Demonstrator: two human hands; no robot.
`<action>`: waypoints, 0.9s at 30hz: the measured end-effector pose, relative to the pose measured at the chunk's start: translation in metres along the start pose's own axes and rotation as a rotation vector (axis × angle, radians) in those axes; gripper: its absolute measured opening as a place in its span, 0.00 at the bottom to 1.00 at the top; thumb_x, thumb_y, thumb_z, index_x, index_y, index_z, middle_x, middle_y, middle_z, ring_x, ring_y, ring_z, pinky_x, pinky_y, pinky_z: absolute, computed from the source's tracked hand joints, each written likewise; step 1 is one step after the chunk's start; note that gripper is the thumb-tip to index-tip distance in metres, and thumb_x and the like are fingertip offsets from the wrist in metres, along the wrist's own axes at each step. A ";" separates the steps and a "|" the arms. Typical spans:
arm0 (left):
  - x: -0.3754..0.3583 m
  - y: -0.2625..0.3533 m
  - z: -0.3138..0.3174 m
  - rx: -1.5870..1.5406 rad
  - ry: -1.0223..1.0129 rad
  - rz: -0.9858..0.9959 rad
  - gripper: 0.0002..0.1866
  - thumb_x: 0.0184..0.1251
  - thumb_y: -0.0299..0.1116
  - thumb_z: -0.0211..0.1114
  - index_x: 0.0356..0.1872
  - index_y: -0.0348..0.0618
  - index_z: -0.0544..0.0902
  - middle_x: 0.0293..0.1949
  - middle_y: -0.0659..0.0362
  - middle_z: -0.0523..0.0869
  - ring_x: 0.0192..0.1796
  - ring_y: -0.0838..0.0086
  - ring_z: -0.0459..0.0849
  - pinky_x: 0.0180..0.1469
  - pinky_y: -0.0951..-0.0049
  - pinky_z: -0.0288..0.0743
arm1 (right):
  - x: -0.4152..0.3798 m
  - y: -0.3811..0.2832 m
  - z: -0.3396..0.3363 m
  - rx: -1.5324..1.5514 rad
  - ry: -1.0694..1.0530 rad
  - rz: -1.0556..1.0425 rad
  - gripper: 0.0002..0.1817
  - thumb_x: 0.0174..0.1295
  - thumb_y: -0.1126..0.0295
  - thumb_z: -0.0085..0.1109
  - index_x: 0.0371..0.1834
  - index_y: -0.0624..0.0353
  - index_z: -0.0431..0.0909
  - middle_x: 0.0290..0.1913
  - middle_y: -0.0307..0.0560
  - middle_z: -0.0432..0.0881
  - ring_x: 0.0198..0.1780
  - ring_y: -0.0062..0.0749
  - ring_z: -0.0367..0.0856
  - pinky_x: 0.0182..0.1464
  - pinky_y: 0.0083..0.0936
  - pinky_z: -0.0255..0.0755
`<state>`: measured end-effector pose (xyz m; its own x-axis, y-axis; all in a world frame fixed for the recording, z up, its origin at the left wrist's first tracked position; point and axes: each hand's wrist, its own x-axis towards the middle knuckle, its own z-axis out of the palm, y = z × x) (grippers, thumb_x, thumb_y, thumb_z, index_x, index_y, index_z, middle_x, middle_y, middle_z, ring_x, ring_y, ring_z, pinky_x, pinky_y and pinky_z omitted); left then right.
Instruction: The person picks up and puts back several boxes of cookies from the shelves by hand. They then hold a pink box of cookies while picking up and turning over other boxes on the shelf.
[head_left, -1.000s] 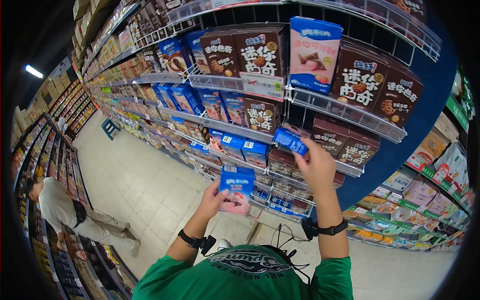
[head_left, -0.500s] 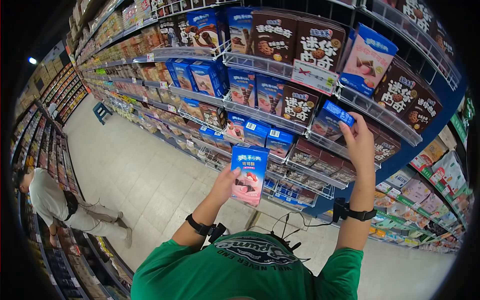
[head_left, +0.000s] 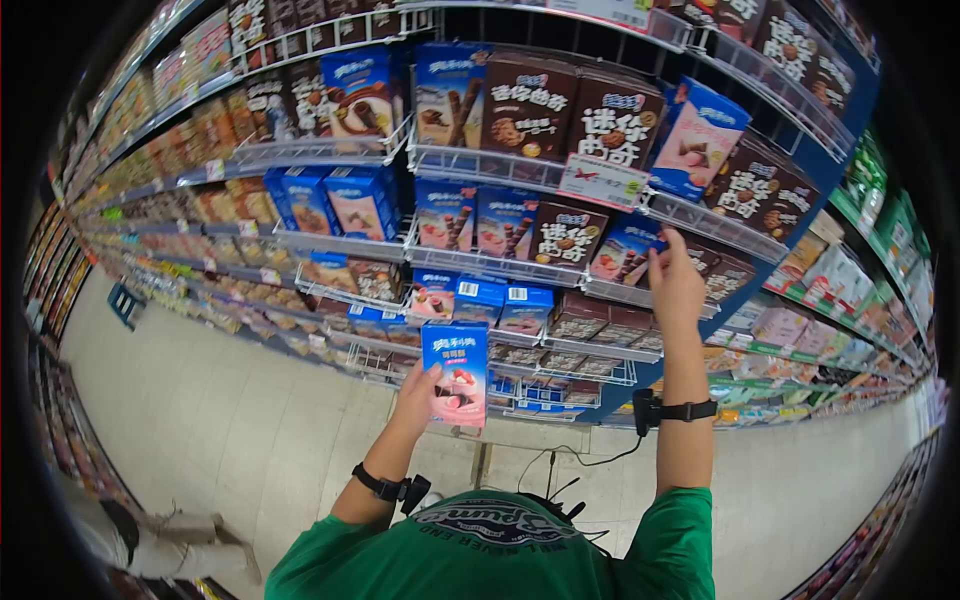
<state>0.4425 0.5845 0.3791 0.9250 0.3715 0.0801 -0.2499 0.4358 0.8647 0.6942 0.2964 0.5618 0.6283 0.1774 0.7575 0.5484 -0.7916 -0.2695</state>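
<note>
Supermarket aisle, head view. The right hand (head_left: 676,283) grasps 1 blue-and-pink box (head_left: 622,251) standing upright on the wire shelf (head_left: 520,268), beside 1 brown box (head_left: 566,235) and 2 blue boxes (head_left: 478,219). The left hand (head_left: 418,395) clasps a second blue-and-pink box (head_left: 455,374) upright, below and well apart from that shelf. Risk, as a judgement: the shelved box, pinched at 1 edge, may tip over the shelf's front rail or knock the brown box next to it; the lower box could slip from a 1-sided hold. Count: 2 boxes in hand, 2 hands.
</note>
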 end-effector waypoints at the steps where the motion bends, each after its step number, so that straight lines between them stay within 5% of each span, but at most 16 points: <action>1: 0.001 0.001 -0.001 -0.004 -0.027 -0.001 0.22 0.79 0.35 0.56 0.67 0.35 0.74 0.58 0.56 0.82 0.59 0.73 0.81 0.65 0.68 0.73 | -0.003 -0.003 0.002 -0.031 0.009 0.002 0.22 0.66 0.66 0.64 0.64 0.45 0.75 0.33 0.43 0.83 0.32 0.44 0.85 0.33 0.39 0.76; 4: 0.002 0.008 0.000 -0.033 -0.040 -0.041 0.21 0.79 0.36 0.56 0.66 0.35 0.74 0.58 0.56 0.83 0.58 0.72 0.81 0.65 0.68 0.73 | -0.010 -0.005 0.006 -0.061 0.014 -0.085 0.26 0.65 0.69 0.64 0.67 0.45 0.72 0.46 0.45 0.81 0.40 0.48 0.85 0.37 0.39 0.78; 5: 0.004 0.005 -0.003 -0.041 -0.046 -0.031 0.21 0.79 0.36 0.56 0.66 0.35 0.74 0.58 0.56 0.83 0.58 0.72 0.81 0.65 0.68 0.73 | -0.011 -0.005 0.010 -0.053 0.099 -0.154 0.27 0.63 0.71 0.66 0.67 0.46 0.74 0.42 0.42 0.79 0.31 0.38 0.81 0.33 0.34 0.76; 10: 0.005 0.003 -0.008 -0.016 -0.043 -0.028 0.21 0.79 0.37 0.56 0.66 0.35 0.74 0.59 0.56 0.82 0.59 0.72 0.81 0.65 0.68 0.72 | -0.019 -0.012 0.002 0.021 0.059 -0.124 0.28 0.63 0.72 0.66 0.68 0.48 0.74 0.40 0.40 0.79 0.28 0.29 0.80 0.32 0.29 0.75; 25: 0.012 -0.017 0.010 -0.089 -0.120 -0.086 0.22 0.79 0.35 0.57 0.68 0.38 0.73 0.58 0.56 0.83 0.57 0.71 0.83 0.58 0.67 0.80 | -0.002 -0.024 -0.042 0.062 -0.015 -0.453 0.14 0.56 0.72 0.69 0.47 0.55 0.83 0.33 0.44 0.82 0.31 0.39 0.83 0.33 0.32 0.75; 27: 0.018 -0.023 0.032 -0.187 -0.192 -0.230 0.22 0.78 0.36 0.58 0.68 0.39 0.73 0.58 0.56 0.83 0.56 0.72 0.84 0.59 0.68 0.80 | -0.003 -0.025 -0.043 0.086 -0.066 -0.508 0.14 0.57 0.72 0.69 0.47 0.56 0.83 0.33 0.45 0.82 0.32 0.39 0.83 0.35 0.31 0.76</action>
<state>0.4741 0.5549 0.3768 0.9957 0.0930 0.0008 -0.0604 0.6394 0.7665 0.6554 0.2909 0.5919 0.3025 0.5654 0.7673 0.8351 -0.5453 0.0725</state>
